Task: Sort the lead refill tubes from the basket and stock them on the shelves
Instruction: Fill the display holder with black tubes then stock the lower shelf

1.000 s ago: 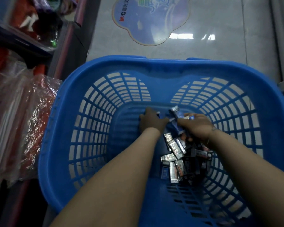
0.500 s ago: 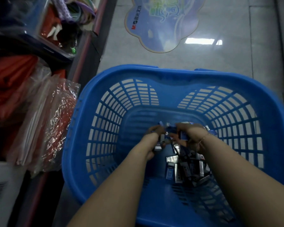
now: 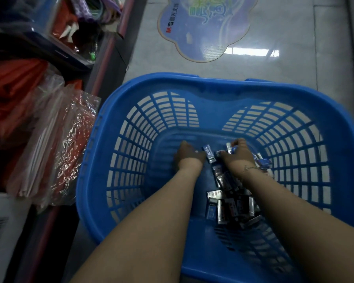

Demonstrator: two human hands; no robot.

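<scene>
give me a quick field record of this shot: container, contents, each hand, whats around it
container: blue slotted plastic basket on a pale tiled floor
contents: small blue and silver lead refill tubes, heaped right of centre on the basket bottom
left hand: down in the basket, fingers curled; what it holds is hidden
right hand: resting on the tubes, fingers curled among them
left of basket: clear plastic packets with red contents
beyond basket: flower-shaped blue floor sticker
</scene>
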